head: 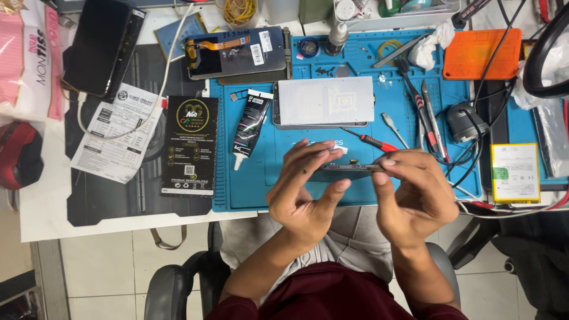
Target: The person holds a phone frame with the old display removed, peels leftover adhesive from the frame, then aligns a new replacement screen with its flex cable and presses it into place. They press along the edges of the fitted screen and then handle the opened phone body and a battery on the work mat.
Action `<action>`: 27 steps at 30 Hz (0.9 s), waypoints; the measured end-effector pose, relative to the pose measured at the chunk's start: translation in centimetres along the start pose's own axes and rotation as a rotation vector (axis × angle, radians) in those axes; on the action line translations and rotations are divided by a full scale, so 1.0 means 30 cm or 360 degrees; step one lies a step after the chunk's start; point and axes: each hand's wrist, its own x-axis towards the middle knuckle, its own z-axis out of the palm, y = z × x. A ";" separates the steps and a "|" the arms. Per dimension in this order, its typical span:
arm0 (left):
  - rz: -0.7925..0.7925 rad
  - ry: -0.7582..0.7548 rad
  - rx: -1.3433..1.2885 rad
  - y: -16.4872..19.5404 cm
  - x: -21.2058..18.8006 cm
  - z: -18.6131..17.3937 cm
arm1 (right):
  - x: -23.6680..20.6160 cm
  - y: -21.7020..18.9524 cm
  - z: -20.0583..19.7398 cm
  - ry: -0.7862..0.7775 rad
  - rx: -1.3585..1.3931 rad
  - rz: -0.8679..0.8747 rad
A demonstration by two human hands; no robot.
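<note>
low in the frame, the person's maroon sleeves rise toward the middle, where both hands hold a thin dark phone frame (349, 171) edge-on just above the near edge of the blue work mat (261, 178). the left hand (302, 192) pinches the left end of it, thumb underneath and fingers curled over the top. the right hand (415, 192) grips the right end the same way, thumb below, fingertips pressed along the upper edge.

just beyond the hands lies a red-handled screwdriver (370, 141), and near it to the right a small silver tool (392, 127). left of centre on the mat a black glue tube (249, 124) lies tilted, its white nozzle pointing down. beside it, off the mat, sits a black printed box (191, 145), and a white paper sheet (115, 139) further left.

farther up, a silver phone back (325, 102) rests flat on the mat. at the right edge lies a yellow-rimmed battery (515, 173). in the upper frame an opened screen panel (236, 53) with an orange flex cable, a dark phone (104, 47) at upper left, and an orange pad (481, 54) at upper right.
</note>
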 end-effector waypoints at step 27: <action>-0.0010 -0.0232 0.0447 0.099 0.091 -0.061 | -0.007 -0.012 0.066 0.0201 -0.0204 -0.0185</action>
